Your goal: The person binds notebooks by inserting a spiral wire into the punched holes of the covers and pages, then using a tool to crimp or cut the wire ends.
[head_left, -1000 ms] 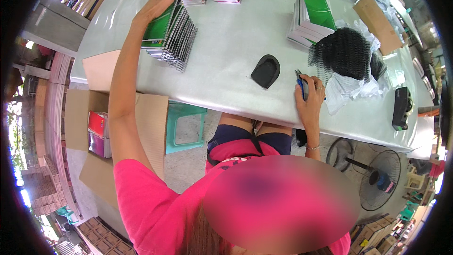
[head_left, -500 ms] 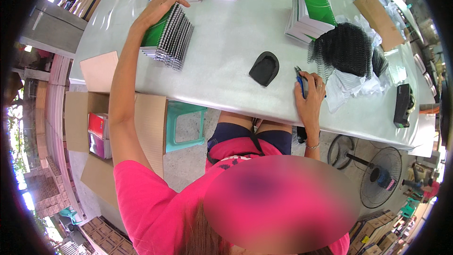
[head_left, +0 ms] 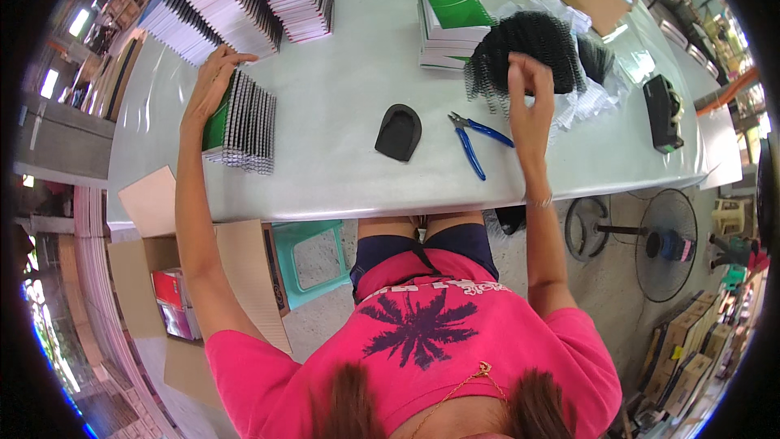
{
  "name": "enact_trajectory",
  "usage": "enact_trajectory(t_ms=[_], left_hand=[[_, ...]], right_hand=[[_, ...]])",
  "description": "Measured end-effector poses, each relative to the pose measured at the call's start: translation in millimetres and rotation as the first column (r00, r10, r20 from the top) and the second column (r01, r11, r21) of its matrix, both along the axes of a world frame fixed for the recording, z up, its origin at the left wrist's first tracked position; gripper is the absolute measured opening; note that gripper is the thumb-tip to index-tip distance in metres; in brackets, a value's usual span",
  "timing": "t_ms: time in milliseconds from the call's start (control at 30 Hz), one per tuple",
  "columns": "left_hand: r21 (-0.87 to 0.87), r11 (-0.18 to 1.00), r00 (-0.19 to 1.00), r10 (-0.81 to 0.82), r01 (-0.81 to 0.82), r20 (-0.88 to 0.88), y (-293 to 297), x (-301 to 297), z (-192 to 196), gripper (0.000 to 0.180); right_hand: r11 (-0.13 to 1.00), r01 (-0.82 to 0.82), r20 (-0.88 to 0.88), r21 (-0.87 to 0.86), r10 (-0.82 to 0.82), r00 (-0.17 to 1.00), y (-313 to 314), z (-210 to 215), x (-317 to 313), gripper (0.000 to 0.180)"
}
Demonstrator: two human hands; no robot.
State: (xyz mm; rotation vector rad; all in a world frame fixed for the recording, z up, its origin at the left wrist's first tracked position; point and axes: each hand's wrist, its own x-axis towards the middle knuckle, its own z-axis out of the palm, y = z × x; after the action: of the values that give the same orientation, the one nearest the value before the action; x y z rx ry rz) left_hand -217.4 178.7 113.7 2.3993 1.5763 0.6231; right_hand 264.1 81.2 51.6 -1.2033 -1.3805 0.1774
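Note:
My left hand (head_left: 213, 85) lies at the far end of a stack of green spiral notebooks (head_left: 244, 126), its fingers stretched out past the black-coiled edge. Over a heap of black plastic binding coils (head_left: 561, 41), my right hand (head_left: 532, 85) has its thumb and forefinger tips together. Whatever they may pinch is too small to make out against the coils. Blue-handled cutters (head_left: 469, 146) rest on the table with their handles spread, nearer to me than that hand. Left of the cutters is a black arch-shaped holder (head_left: 398, 132).
More notebook stacks (head_left: 236, 4) stand at the far left, and another green-topped pile (head_left: 455, 4) at the far middle. Crumpled white plastic (head_left: 573, 110) lies under the coils. A tape dispenser (head_left: 665, 114) sits at right. Below are an open carton (head_left: 150, 248), a green stool (head_left: 313, 264) and a fan (head_left: 665, 244).
My right hand has let go of the cutters, which now lie on the table, and has moved away from me to the coils. My left hand remains at the notebook stack. The view has shifted.

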Motion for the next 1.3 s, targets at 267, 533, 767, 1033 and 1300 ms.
enact_trajectory(t_ms=[267, 533, 767, 1033, 1300], left_hand=[[0.2, 0.973, 0.974, -0.152, 0.118, 0.168, -16, 97, 48, 0.03], [0.25, 0.928, 0.92, -0.331, 0.276, 0.212, -45, 185, 58, 0.029], [0.607, 0.743, 0.956, -0.274, 0.281, -0.106, -62, 263, 74, 0.035], [0.29, 0.936, 0.98, -0.188, 0.199, -0.063, -108, 229, 65, 0.015], [-0.025, 0.997, 0.997, 0.075, -0.076, -0.032, -172, 191, -13, 0.014]], right_hand=[[0.863, -0.248, -0.212, -0.44, 0.169, 0.963, 107, 18, 12, 0.064], [0.979, 0.111, 0.225, -0.172, -0.071, 0.972, 109, 36, 2, 0.037], [0.954, -0.3, 0.235, -0.025, 0.297, 0.926, 26, 97, -21, 0.029], [0.998, -0.059, 0.101, -0.038, 0.063, 0.993, 45, 64, 109, 0.026], [0.671, 0.693, 0.576, -0.262, -0.467, 0.67, 121, -69, 335, 0.038]])
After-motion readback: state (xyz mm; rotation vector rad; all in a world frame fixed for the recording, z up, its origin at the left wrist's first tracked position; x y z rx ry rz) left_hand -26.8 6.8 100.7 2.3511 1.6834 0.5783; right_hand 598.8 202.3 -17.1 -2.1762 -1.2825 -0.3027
